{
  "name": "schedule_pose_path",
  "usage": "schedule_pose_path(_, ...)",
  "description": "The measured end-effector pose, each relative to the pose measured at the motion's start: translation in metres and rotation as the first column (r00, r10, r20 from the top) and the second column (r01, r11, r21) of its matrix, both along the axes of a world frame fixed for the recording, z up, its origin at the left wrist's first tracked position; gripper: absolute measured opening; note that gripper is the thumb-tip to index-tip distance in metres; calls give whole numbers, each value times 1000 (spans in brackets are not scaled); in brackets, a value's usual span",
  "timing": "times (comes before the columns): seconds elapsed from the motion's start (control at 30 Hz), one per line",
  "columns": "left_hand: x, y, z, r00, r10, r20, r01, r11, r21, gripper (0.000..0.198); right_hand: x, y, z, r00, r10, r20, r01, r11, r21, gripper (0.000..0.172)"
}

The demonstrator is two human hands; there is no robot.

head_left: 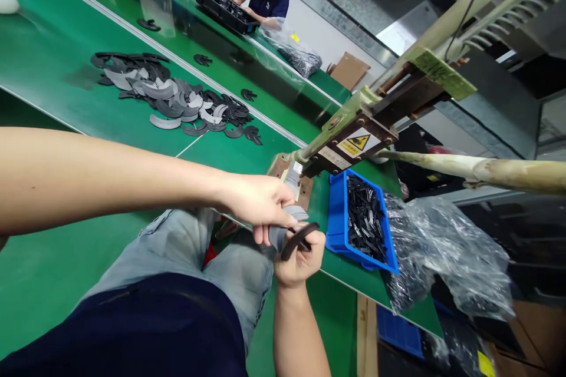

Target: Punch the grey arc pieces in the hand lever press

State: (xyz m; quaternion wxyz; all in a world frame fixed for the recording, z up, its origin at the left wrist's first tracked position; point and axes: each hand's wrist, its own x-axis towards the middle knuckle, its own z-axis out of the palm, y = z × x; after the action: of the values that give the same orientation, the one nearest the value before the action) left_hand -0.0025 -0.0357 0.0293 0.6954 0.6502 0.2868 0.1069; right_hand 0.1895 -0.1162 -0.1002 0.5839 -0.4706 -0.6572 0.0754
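A dark curved strip sits pinched in the right hand, over the person's lap at the green surface edge. The left hand closes on a grey curved piece touching it. Just beside: blue bin of black parts; press wearing a yellow warning-triangle label, text unreadable.

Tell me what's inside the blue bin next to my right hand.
The blue bin holds a heap of small, thin black strip-like parts, piled loosely toward its middle and far end. The heap covers most of the floor, and what lies beneath it cannot be seen.
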Motion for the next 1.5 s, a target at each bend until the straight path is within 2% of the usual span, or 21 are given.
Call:
schedule_pose_path(0.07, -1, 8, -6, 996, -24, 89, 34, 993, -114, 41, -4, 1, 4, 1000, -13, -18, 12, 1000, -20, 12)
schedule_pose_path(0.13, -4, 14, -14, 992, 33, 120, -19, 993, -114, 47, -3, 3, 8, 1000, 1, 5, 0, 998, -56, 20)
schedule_pose_path(0.23, -9, 17, -24, 990, 107, 91, -106, 994, -22, 47, 6, 6, 13, 995, 49, 87, -40, 995, -96, 27)
schedule_pose_path(0.3, -12, 13, -28, 976, 208, 63, -215, 968, 132, 41, 12, 8, 16, 986, 78, 148, -64, 993, -96, 25)
schedule_pose_path(0.33, -13, 10, -28, 959, 278, 63, -285, 925, 251, 39, 14, 8, 17, 980, 89, 177, -74, 993, -90, 25)
schedule_pose_path(0.4, -15, 3, -26, 919, 383, 97, -376, 771, 514, 34, 16, 10, 19, 968, 104, 227, -90, 993, -72, 23)
schedule_pose_path(0.47, -14, -3, -23, 928, 360, 102, -325, 642, 694, 31, 15, 11, 20, 957, 115, 265, -105, 993, -53, 23)
schedule_pose_path(0.5, -13, -5, -23, 944, 320, 79, -272, 620, 736, 32, 15, 11, 20, 952, 121, 280, -114, 993, -44, 24)
schedule_pose_path(0.53, -12, -6, -23, 957, 287, 50, -226, 624, 748, 34, 14, 11, 20, 948, 127, 292, -122, 992, -36, 25)
schedule_pose_path(0.6, -8, -6, -28, 962, 274, 6, -200, 684, 701, 41, 13, 12, 19, 942, 134, 308, -134, 991, -22, 28)
schedule_pose_path(0.7, -4, -4, -38, 955, 297, -26, -249, 843, 477, 48, 13, 13, 17, 937, 139, 320, -142, 990, -13, 29)
schedule_pose_path(0.77, -2, -2, -44, 959, 282, -38, -254, 906, 338, 50, 13, 13, 15, 939, 128, 318, -132, 991, -7, 27)
schedule_pose_path(0.8, -2, -1, -45, 956, 291, -30, -267, 909, 319, 50, 14, 13, 14, 942, 117, 314, -122, 993, -4, 27)
schedule_pose_path(0.9, 0, 1, -48, 918, 388, 85, -394, 861, 322, 41, 15, 13, 12, 948, 95, 303, -103, 995, 12, 32)
schedule_pose_path(0.93, 1, 2, -49, 912, 389, 131, -410, 869, 275, 41, 16, 13, 12, 947, 99, 305, -109, 994, 15, 33)
schedule_pose_path(1.07, 1, 10, -56, 962, 201, 187, -200, 980, -26, 44, 22, 15, 12, 938, 133, 321, -138, 990, -7, 33)
schedule_pose_path(1.13, -2, 22, -63, 966, 200, 167, -193, 980, -56, 44, 33, 17, 12, 946, 103, 306, -94, 995, -43, 34)
schedule_pose_path(1.23, -12, 60, -79, 928, 357, 110, -361, 932, 20, 41, 63, 22, 5, 969, -44, 245, 68, 993, -93, 33)
schedule_pose_path(1.3, -21, 98, -92, 875, 480, 61, -484, 867, 121, 37, 87, 25, -5, 968, -160, 195, 186, 974, -125, 28)
schedule_pose_path(1.37, -28, 140, -104, 827, 561, -40, -543, 815, 204, 31, 107, 28, -17, 959, -237, 156, 263, 949, -176, 28)
schedule_pose_path(1.5, -26, 221, -110, 704, 683, -194, -582, 711, 394, 27, 123, 31, -40, 957, -267, 112, 289, 908, -305, 31)
